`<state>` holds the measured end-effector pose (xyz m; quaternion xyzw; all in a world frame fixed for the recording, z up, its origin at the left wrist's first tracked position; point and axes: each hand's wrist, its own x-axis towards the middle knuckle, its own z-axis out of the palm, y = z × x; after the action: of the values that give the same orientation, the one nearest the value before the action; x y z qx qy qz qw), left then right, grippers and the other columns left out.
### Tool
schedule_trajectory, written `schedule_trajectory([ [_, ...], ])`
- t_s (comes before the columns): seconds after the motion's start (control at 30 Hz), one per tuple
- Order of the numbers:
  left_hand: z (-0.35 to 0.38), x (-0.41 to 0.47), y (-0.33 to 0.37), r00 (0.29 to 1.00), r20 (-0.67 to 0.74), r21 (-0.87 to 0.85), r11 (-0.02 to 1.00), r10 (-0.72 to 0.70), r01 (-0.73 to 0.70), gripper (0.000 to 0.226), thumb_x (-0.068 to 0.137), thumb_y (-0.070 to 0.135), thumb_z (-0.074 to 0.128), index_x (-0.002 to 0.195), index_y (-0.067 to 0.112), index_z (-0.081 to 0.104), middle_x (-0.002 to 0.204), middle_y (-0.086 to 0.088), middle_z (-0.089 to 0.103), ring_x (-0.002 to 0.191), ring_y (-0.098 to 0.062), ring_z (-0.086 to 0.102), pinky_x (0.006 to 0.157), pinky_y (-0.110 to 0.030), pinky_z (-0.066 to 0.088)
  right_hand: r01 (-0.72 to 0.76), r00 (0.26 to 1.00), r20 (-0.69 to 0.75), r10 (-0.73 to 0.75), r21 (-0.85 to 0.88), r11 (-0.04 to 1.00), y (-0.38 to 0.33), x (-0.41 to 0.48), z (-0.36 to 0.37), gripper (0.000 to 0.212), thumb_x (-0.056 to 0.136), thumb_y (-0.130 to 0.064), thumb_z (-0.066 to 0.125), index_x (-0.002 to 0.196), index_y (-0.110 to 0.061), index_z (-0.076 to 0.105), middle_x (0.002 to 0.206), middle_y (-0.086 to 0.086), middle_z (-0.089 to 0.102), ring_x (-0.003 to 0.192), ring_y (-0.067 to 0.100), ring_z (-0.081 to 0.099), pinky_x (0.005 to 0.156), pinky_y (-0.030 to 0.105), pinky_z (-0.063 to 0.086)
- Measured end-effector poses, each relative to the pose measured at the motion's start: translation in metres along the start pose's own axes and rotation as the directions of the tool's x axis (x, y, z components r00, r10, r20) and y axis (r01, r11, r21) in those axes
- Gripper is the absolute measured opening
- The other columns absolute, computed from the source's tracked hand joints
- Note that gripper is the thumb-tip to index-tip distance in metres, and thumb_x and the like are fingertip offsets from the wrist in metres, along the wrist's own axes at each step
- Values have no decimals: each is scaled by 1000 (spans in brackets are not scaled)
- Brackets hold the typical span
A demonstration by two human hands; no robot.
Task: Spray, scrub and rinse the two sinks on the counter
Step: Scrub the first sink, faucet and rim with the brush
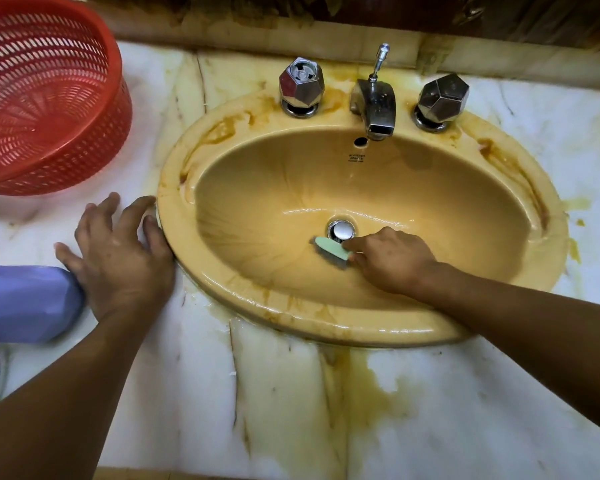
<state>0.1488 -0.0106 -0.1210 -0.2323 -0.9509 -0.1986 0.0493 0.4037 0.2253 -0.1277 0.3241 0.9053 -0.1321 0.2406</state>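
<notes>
Scrub stage, w/ one sink (278, 181) in view, center frame; the 2nd sink isn't in the pic. Right hand (392, 261) grips a green brush (330, 247), fingers curled round its near end, bristles down on the bowl floor just below the drain (341, 231). Left hand (118, 258), left of center, lies flat w/ fingers spread on the counter (257, 393), fingertips touching the sink rim, prob. bracing.

Bowl looks wet and glossy w/ brownish streaks fanning out on its left wall, so spraying seems done here. Rim shows brown stains at upper left and right, and yellow runoff stains the counter at bottom center. No water runs from the tap (374, 105), so rinse looks not yet begun. Judged roughly a third in: rest of the scrub, the rinse, then the other sink.

Red basket (115, 64) upper left; purple bottle (25, 303) at left edge.
</notes>
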Motion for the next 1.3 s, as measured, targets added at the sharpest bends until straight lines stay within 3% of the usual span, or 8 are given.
schedule_trajectory([
  [0.2, -1, -1, 2, 1000, 17, -11, 1000, -17, 17, 36, 104, 37, 43, 134, 36, 63, 156, -1, 44, 152, -25, 27, 120, -66, 9, -49, 998, 27, 48, 39, 998, -11, 11, -21, 32, 103, -37, 48, 131, -40, 63, 128, 7, 62, 115, 31, 60, 79, 34, 42],
  [0.4, -3, -1, 2, 1000, 14, -15, 1000, -13, 13, 35, 104, 36, 44, 133, 35, 63, 155, -1, 45, 150, -25, 29, 120, -67, 10, 96, 924, 296, -243, 437, 895, -36, -6, -43, 32, 103, -39, 57, 134, -45, 64, 116, -21, 53, 115, 18, 56, 96, 30, 49],
  [0.6, -3, -1, 2, 1000, 8, -16, 1000, -3, 3, 34, 104, 35, 46, 133, 35, 63, 155, -2, 46, 150, -27, 31, 119, -68, 11, 198, 956, 175, -236, 207, 958, -59, 3, -39, 38, 101, -39, 52, 138, -41, 63, 140, -7, 62, 127, 20, 55, 99, 35, 50],
  [0.73, -3, 0, 2, 1000, 5, -14, 1000, -3, 3, 33, 104, 34, 46, 132, 35, 64, 154, -3, 46, 149, -27, 31, 119, -68, 11, 41, 890, 306, -339, 686, 727, -52, 5, -61, 24, 103, -42, 59, 122, -42, 73, 60, -6, 54, 51, 17, 40, 48, 25, 38],
  [0.93, -2, 0, 2, 1000, 5, -11, 1000, -1, 1, 34, 103, 33, 47, 133, 34, 63, 155, -3, 46, 149, -28, 31, 119, -69, 12, 149, 946, 272, -175, 115, 982, -31, 0, -49, 29, 104, -40, 51, 124, -41, 72, 112, -12, 66, 104, 18, 61, 86, 33, 52],
  [1.1, -1, 1, 1, 1000, 9, -1, 1000, 1, -1, 35, 103, 34, 46, 133, 35, 63, 155, -3, 46, 149, -28, 31, 118, -69, 14, -65, 881, 330, -339, 795, 604, -48, -7, -54, 22, 103, -39, 59, 119, -42, 75, 54, -8, 38, 50, 16, 29, 45, 23, 27],
  [1.23, -1, 1, 2, 1000, 11, 4, 1000, 0, 0, 35, 103, 35, 45, 133, 36, 63, 155, -2, 46, 149, -28, 31, 118, -69, 13, 112, 930, 215, -299, 608, 786, -63, 2, -52, 23, 102, -41, 59, 119, -42, 75, 72, -24, 62, 61, 22, 57, 51, 33, 52],
  [1.3, -1, 1, 1, 1000, 12, 7, 1000, -3, 3, 35, 103, 35, 44, 132, 36, 63, 155, -2, 45, 150, -27, 30, 118, -68, 12, 66, 928, 226, -295, 679, 731, -65, 4, -51, 23, 103, -38, 59, 120, -40, 75, 62, -23, 59, 52, 19, 48, 45, 30, 42],
])
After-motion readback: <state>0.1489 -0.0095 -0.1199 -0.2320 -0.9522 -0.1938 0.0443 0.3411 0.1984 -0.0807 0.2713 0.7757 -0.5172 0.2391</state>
